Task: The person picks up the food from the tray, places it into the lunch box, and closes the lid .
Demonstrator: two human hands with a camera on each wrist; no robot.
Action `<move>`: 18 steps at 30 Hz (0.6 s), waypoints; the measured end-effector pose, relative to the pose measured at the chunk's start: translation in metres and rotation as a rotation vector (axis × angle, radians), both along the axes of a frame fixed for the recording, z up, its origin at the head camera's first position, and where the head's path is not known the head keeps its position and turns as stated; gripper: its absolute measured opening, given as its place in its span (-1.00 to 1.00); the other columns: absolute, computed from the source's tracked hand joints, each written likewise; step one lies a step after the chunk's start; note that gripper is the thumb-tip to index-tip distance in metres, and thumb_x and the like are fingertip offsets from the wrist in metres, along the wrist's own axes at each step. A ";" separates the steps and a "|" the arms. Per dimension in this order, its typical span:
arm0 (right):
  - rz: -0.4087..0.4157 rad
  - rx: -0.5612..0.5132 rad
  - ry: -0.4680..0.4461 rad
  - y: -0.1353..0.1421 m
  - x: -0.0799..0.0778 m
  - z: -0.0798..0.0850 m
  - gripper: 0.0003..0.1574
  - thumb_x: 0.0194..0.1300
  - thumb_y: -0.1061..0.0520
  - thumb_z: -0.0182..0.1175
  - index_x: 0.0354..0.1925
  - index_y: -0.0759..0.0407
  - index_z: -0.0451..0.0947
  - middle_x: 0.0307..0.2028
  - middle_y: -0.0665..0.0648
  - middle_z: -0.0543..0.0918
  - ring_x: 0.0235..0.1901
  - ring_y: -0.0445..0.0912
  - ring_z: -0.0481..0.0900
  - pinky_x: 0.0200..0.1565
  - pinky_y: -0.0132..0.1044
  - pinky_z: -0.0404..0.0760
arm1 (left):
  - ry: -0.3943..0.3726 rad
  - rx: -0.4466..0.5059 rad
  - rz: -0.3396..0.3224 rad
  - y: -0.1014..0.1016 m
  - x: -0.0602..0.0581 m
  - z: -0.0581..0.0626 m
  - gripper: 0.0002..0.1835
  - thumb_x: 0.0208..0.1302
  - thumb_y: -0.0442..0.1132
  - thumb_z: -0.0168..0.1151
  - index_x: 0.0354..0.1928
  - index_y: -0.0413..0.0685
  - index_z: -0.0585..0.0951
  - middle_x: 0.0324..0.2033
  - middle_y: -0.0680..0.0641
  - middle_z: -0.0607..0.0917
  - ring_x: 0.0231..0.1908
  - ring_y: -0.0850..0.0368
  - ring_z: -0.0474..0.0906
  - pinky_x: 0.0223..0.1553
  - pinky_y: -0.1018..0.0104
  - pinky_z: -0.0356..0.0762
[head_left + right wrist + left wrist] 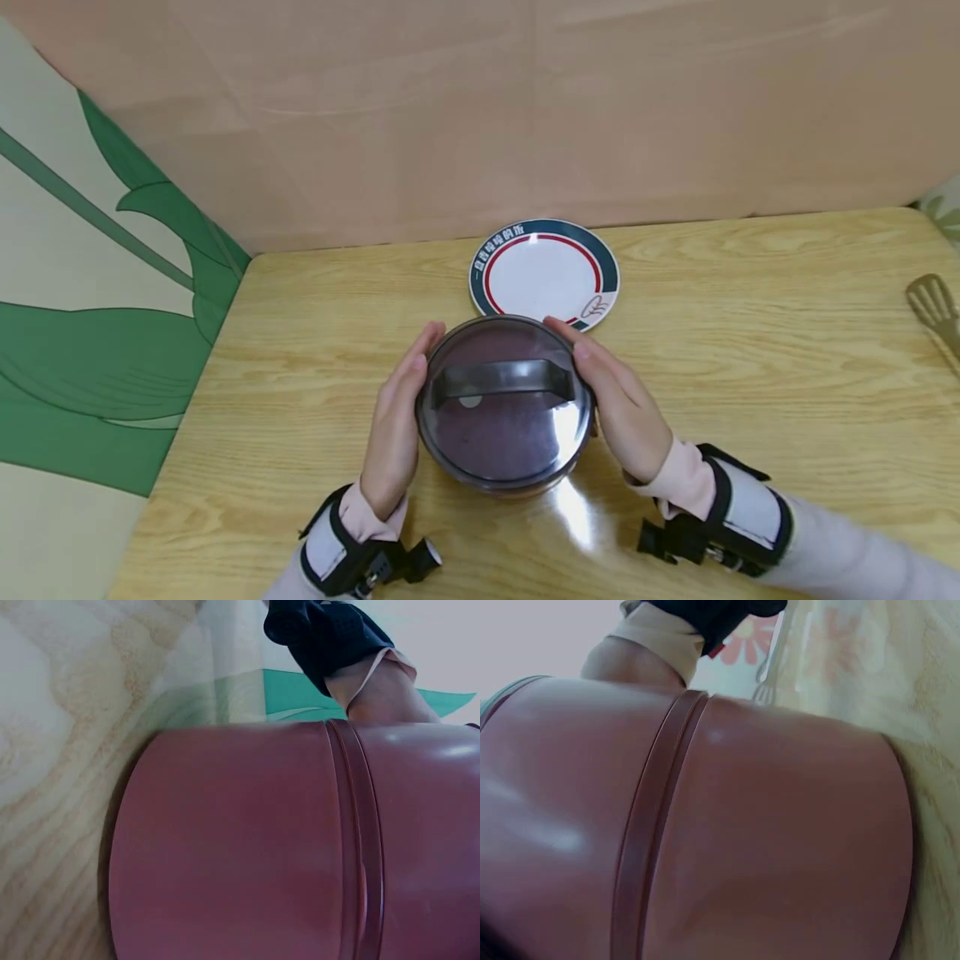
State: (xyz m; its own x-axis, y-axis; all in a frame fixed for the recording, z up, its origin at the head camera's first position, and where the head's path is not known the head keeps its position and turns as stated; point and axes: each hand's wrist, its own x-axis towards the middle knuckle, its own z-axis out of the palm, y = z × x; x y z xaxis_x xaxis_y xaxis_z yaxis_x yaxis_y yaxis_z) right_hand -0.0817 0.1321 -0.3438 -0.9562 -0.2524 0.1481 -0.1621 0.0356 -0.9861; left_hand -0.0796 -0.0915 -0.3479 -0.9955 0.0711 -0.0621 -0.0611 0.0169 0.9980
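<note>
A round lidded canister (498,442) stands upright in front of me, its base right at the tabletop. Its reddish-brown wall (780,825) has a raised band round the middle. A dark, see-through lid with a broad arched handle (502,379) tops it. My left hand (395,425) lies along the left side of the canister, fingers extended and thumb by the rim. Against the opposite side rests my right hand (622,408), its index finger stretched along the lid's edge. The canister hides part of both hands in the wrist views.
Just behind the canister, a white plate (543,267) with a dark blue border and red ring is partly covered by the lid. A slotted spatula (933,304) lies at the table's far right. A pinkish-beige sheet (480,125) hangs along the back edge.
</note>
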 end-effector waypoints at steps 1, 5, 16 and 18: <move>-0.004 -0.001 0.003 0.000 0.000 0.000 -0.39 0.58 0.04 -0.38 0.40 0.31 0.21 0.36 0.30 0.34 0.35 -0.23 0.28 0.25 -0.65 0.29 | 0.003 0.021 0.002 0.001 0.000 0.000 -0.48 0.55 -0.06 -0.31 0.44 -0.04 0.24 0.41 0.03 0.33 0.45 0.20 0.11 0.52 0.08 -0.03; -0.038 0.007 0.020 -0.001 0.001 -0.001 -0.40 0.58 0.03 -0.37 0.36 0.30 0.29 0.26 0.32 0.46 0.22 -0.35 0.41 0.20 -0.62 0.37 | 0.017 0.088 0.007 0.003 0.000 -0.001 -0.50 0.54 -0.13 -0.32 0.40 -0.07 0.30 0.38 0.02 0.38 0.44 0.22 0.14 0.51 0.12 -0.01; -0.133 0.127 0.044 0.019 -0.003 -0.003 -0.42 0.58 0.02 -0.36 0.30 0.19 0.41 0.11 -0.34 0.55 0.22 -0.42 0.40 0.20 -0.68 0.31 | 0.047 0.082 -0.030 0.023 -0.004 -0.001 -0.52 0.53 -0.14 -0.33 0.36 -0.05 0.38 0.33 0.03 0.45 0.39 0.23 0.24 0.49 0.13 0.09; -0.165 0.140 0.026 0.025 -0.004 -0.003 -0.43 0.57 0.02 -0.35 0.29 0.16 0.43 0.09 -0.33 0.57 0.20 -0.42 0.42 0.18 -0.68 0.32 | 0.053 0.087 -0.046 0.029 -0.007 -0.003 -0.52 0.53 -0.14 -0.34 0.35 -0.03 0.38 0.32 0.05 0.46 0.38 0.25 0.26 0.48 0.15 0.12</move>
